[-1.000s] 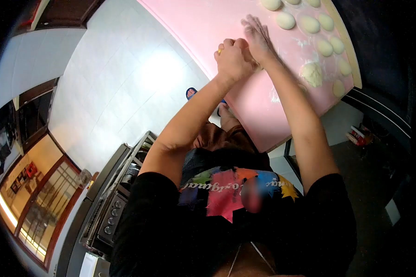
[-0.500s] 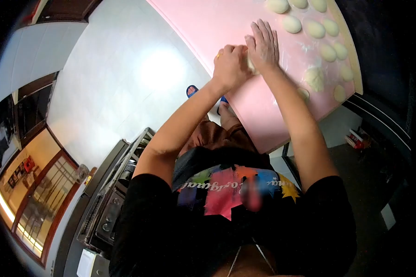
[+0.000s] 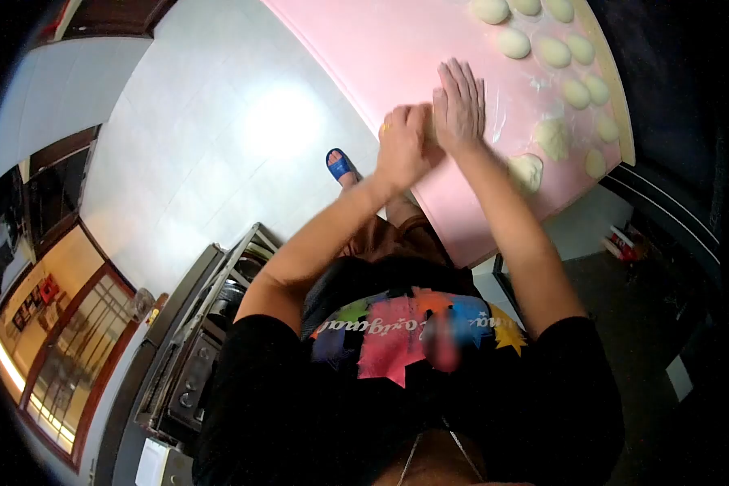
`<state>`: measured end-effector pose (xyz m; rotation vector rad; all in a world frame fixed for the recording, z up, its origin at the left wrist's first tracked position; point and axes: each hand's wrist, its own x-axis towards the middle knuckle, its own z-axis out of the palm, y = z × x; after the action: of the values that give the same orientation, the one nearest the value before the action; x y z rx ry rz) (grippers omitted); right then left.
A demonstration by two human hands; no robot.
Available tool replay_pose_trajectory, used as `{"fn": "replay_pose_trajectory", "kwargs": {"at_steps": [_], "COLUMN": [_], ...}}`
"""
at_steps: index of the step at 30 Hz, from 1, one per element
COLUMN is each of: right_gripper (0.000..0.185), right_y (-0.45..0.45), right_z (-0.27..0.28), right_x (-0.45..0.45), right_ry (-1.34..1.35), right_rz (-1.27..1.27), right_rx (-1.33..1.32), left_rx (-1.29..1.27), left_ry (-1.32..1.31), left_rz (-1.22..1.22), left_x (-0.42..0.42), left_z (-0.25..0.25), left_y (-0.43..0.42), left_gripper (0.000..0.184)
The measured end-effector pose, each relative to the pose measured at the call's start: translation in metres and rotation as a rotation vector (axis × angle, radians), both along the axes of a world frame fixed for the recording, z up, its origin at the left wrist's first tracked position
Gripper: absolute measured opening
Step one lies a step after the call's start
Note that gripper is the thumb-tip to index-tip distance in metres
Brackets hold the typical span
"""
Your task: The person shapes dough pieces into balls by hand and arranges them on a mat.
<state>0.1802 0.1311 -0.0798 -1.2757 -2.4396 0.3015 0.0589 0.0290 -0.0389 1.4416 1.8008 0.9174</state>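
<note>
Left hand (image 3: 405, 150) on mat (image 3: 381, 65): slightly blurred, fingertips tucked from sight. Dough (image 3: 430, 125) there mostly hidden between it and right hand (image 3: 460, 113), whose palm can't be seen. Mat's far end cut off by top edge, slicing a ball (image 3: 526, 6). Near mat's close edge, flat piece (image 3: 529, 172) partly under right forearm. Red object (image 3: 625, 243) beyond mat's right corner: too small, dim to tell.

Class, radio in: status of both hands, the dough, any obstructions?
Left hand curled, right hand flat. Dough mostly hidden between them. No obstruction seen; dough balls off to the right.
</note>
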Motion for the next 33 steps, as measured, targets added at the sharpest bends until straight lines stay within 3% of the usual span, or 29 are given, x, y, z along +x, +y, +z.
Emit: {"fn": "replay_pose_trajectory", "kwargs": {"at_steps": [2, 4, 5, 6, 8, 9, 10, 12, 13, 15, 17, 19, 21, 25, 26, 28, 30, 31, 33], "right_gripper": [0.047, 0.049, 0.049, 0.049, 0.052, 0.052, 0.053, 0.054, 0.051, 0.049, 0.048, 0.048, 0.053, 0.052, 0.051, 0.05, 0.05, 0.05, 0.049], "right_y": [0.033, 0.055, 0.06, 0.065, 0.069, 0.061, 0.039, 0.009, -0.01, -0.039, -0.023, -0.005, 0.033, 0.077, 0.077, 0.072, 0.033, 0.015, -0.021], "right_z": [-0.012, -0.01, -0.01, -0.01, -0.001, 0.003, 0.015, 0.033, -0.007, -0.015, -0.001, 0.006, -0.003, -0.015, -0.019, -0.008, 0.043, 0.031, -0.013], "right_x": [-0.006, -0.015, -0.017, -0.019, -0.025, -0.026, -0.027, -0.014, -0.003, 0.001, -0.009, -0.013, -0.021, -0.031, -0.032, -0.037, -0.039, -0.031, -0.014], "right_ry": [0.003, -0.026, -0.027, -0.021, 0.1, 0.1, 0.334, 0.351, 0.167, 0.113, 0.089, 0.054, 0.002, 0.196, 0.169, 0.143, 0.853, 0.855, 0.183], "right_rz": [0.034, 0.068, 0.07, 0.102, 0.112, 0.114, -0.025, -0.16, -0.172, -0.191, -0.141, -0.088, -0.009, 0.172, 0.178, 0.185, -0.168, -0.172, -0.261], "right_rx": [0.032, 0.032, 0.033, -0.019, -0.27, -0.266, -0.453, -0.418, -0.17, -0.004, -0.01, -0.023, 0.046, 0.026, -0.039, -0.1, -0.892, -0.889, -0.201], "left_rx": [0.076, 0.145, -0.052, -0.247, -0.257, -0.273, -0.148, -0.034, 0.082, 0.126, 0.175, -0.02, 0.071, -0.191, -0.305, -0.233, -0.075, -0.074, 0.158], "left_ry": [0.1, 0.198, 0.161, 0.125, 0.165, 0.203, 0.157, 0.157, 0.16, 0.13, 0.104, -0.009, 0.052, 0.164, 0.155, 0.179, 0.143, 0.143, 0.035], "left_rz": [-0.009, -0.022, 0.013, 0.046, 0.023, 0.005, 0.039, 0.045, 0.055, 0.049, 0.044, -0.109, -0.066, 0.002, 0.007, 0.044, 0.116, 0.112, 0.1], "left_x": [-0.007, -0.011, -0.015, -0.017, -0.013, -0.008, 0.001, 0.014, 0.018, 0.017, -0.001, -0.022, -0.03, -0.026, -0.024, -0.012, 0.002, 0.007, 0.014], "left_z": [-0.047, -0.04, 0.002, 0.027, 0.027, 0.024, 0.007, -0.014, -0.015, -0.003, 0.001, 0.0, 0.002, 0.021, 0.026, 0.018, 0.003, -0.003, -0.009], "left_y": [0.03, 0.043, 0.06, 0.068, 0.063, 0.059, 0.045, 0.009, -0.002, -0.021, -0.019, 0.002, 0.031, 0.068, 0.071, 0.06, 0.031, 0.013, -0.016], "left_gripper": [0.068, 0.068, 0.066, 0.064, 0.062, 0.061, 0.06, 0.061, 0.063, 0.065, 0.066, 0.073, 0.073, 0.061, 0.06, 0.059, 0.06, 0.06, 0.062]}}
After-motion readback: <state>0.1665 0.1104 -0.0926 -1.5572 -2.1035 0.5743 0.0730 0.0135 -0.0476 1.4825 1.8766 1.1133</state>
